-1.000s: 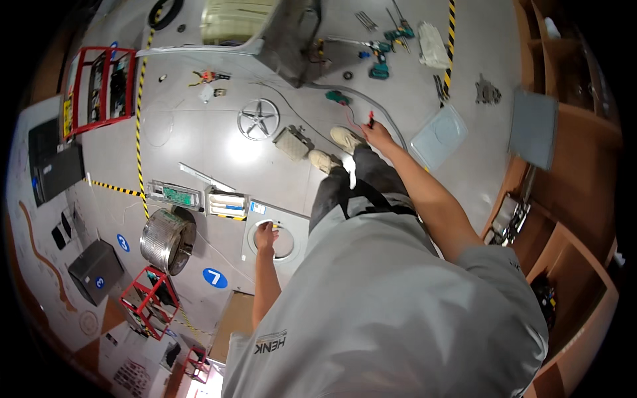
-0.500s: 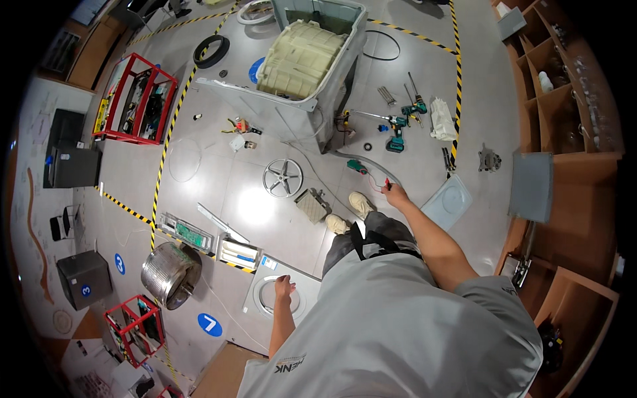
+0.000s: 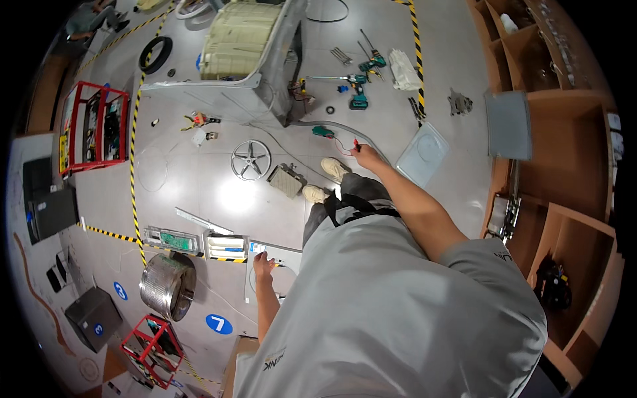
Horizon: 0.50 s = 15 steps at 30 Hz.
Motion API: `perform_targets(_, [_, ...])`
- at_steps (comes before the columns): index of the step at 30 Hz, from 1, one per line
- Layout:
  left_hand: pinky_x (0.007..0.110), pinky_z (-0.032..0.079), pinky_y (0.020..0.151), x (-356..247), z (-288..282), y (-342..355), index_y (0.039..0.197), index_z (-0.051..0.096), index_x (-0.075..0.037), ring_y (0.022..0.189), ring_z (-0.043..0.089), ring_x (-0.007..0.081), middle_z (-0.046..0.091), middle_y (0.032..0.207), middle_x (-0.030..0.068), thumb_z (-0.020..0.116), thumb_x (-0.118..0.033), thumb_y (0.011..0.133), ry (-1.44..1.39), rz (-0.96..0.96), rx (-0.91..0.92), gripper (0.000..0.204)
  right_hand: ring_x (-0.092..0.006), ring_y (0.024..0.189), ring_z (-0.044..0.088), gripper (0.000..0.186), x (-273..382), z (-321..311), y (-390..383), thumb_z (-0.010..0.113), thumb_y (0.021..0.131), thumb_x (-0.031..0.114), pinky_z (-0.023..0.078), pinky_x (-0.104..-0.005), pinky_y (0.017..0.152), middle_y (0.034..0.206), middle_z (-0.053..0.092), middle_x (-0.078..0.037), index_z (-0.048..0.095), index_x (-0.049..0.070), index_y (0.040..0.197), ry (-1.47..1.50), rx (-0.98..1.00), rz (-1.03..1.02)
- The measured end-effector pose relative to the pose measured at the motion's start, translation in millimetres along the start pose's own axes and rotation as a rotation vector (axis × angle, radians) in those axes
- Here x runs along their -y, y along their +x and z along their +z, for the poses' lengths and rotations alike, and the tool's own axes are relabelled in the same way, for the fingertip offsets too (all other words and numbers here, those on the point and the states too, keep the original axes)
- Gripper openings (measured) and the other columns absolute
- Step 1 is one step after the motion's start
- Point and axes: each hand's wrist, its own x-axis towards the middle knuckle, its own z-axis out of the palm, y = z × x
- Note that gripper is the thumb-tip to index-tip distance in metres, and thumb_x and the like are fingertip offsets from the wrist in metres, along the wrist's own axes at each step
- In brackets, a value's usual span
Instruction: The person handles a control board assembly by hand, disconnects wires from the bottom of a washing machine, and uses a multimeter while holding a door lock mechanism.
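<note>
Your right hand is pinching what looks like thin red probe leads; your left hand, fingers loosely open, is hanging above a flat white panel.

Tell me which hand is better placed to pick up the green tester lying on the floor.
Right. The right hand is stretched out close to the green tester, at its red lead; the left hand hangs far back over the white panel.

The right hand closes around thin red and black probe leads — too small to tell how the fingers grip them. Just beyond it, the green meter shows no readable detail. The left hand rests at the edge of a white panel, whose near side the grey shirt hides. Far ahead of both hands, the washing-machine tub is cut off by the picture's top edge.
</note>
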Motion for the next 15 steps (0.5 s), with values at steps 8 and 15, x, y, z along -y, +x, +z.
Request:
perform_targets(8, [0.030,0.051,0.064,-4,2,0,0.118,0.051,-0.006,0.079,0.062,0.0200,0.057,0.099,0.0073,0.054,-0.023,0.091,0.014,-0.018,0.029,0.032,-0.0367,0.100,0.061,0.040,1,-1,-3,0.058,0.084,0.039,0.048,-0.0439,0.086,0.102,0.065,-0.022,0.065,0.005,0.104,0.004,0.009,0.086])
perform_targets(15, [0.030,0.051,0.063,-12,6,-11,0.119,0.051,-0.005,0.079,0.061,0.0194,0.057,0.101,0.0081,0.054,-0.023,0.091,0.005,0.017,0.050,0.034,-0.0364,0.100,0.061,0.040,-11,-1,6,0.057,0.085,0.040,0.047,-0.0443,0.087,0.102,0.065,-0.021,0.065,0.005,0.104,0.039,0.009,0.071])
